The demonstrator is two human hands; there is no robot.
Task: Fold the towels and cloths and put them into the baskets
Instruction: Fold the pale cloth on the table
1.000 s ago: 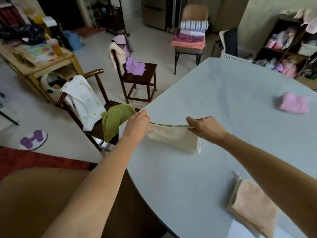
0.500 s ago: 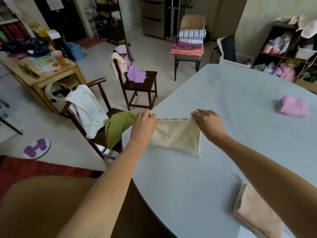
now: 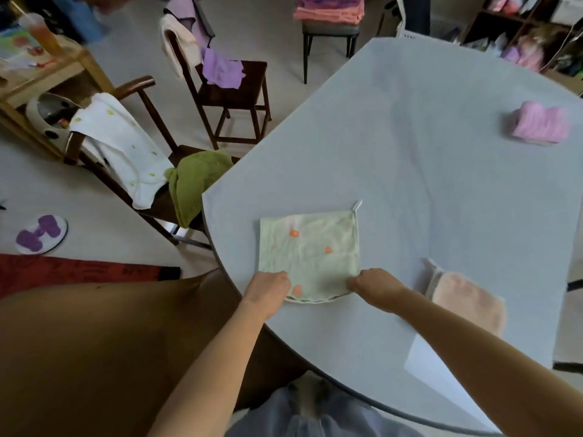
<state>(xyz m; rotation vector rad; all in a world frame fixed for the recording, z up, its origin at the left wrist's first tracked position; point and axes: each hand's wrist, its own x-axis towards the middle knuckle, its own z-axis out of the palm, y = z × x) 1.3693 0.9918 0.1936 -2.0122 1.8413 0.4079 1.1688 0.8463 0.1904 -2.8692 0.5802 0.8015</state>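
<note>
Square pale-green cloth (image 3: 310,247), orange spots, both hands pinching near corners

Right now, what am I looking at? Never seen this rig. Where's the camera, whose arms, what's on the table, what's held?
There is no machine here: the arms belong to a person, and the single wide-angle camera sits on their head, looking forward and down, so edges bend.

The left hand and right hand each grip a near corner of a pale green cloth with orange spots, which lies flat on the grey table. It looks doubled over along the near edge.

Also on the table: a peach cloth, folded, beside the right arm, and a pink towel, folded, at the far right.

Beyond the table, chairs hold more laundry: a green towel, a white cloth, a purple cloth.
</note>
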